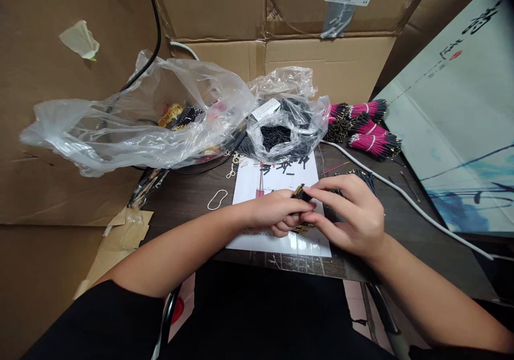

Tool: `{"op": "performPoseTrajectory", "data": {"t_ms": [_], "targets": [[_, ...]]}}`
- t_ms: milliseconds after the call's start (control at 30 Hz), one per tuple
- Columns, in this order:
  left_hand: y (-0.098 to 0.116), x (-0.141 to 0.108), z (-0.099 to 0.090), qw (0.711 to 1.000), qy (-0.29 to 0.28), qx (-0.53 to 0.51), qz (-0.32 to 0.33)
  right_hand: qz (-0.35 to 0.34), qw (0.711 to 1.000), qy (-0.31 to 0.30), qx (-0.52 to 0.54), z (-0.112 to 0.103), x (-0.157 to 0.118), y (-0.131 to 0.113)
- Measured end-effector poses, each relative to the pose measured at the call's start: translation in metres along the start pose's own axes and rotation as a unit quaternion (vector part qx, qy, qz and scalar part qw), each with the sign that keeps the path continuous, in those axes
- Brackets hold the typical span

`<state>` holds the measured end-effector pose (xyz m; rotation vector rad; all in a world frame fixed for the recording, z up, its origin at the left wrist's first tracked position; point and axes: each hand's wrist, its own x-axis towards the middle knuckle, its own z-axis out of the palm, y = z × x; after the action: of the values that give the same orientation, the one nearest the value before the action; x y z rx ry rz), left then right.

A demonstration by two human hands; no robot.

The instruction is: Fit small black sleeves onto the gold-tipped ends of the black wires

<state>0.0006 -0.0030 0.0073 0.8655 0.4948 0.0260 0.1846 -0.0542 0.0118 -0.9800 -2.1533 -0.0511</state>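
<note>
My left hand (pixel 281 212) is wrapped around a small bundle of black wires (pixel 299 193) with gold-coloured tips, held above the printed sheet. At the same bundle, my right hand (pixel 353 215) has its fingertips and thumb on either side, touching it. Most of the bundle is hidden by my fingers. More gold-tipped pieces (pixel 302 228) show just below my left hand. Beyond the hands, short black sleeves (pixel 285 166) lie loose on the white printed sheet (pixel 249 188). Black wires (pixel 364 180) lie behind my right hand.
An open clear bag of black sleeves (pixel 275 136) stands behind the sheet. A large plastic bag (pixel 160 140) sprawls left. Rubber-banded pink and black wire bundles (pixel 369 135) are stacked right. A white cable (pixel 385 183) crosses the table. Cardboard (pixel 225 12) walls the back; rubber bands (pixel 217 200) lie left.
</note>
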Motion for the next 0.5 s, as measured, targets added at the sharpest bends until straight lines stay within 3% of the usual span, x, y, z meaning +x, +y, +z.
{"op": "performPoseTrajectory", "data": {"t_ms": [233, 500], "targets": [[-0.006, 0.012, 0.002, 0.978, 0.106, -0.048, 0.172, -0.065, 0.994, -0.049, -0.08, 0.018, 0.0, -0.001], [-0.013, 0.019, 0.004, 0.967, 0.137, -0.065, 0.206, -0.089, 0.987, -0.015, -0.131, 0.026, 0.001, -0.006]]}}
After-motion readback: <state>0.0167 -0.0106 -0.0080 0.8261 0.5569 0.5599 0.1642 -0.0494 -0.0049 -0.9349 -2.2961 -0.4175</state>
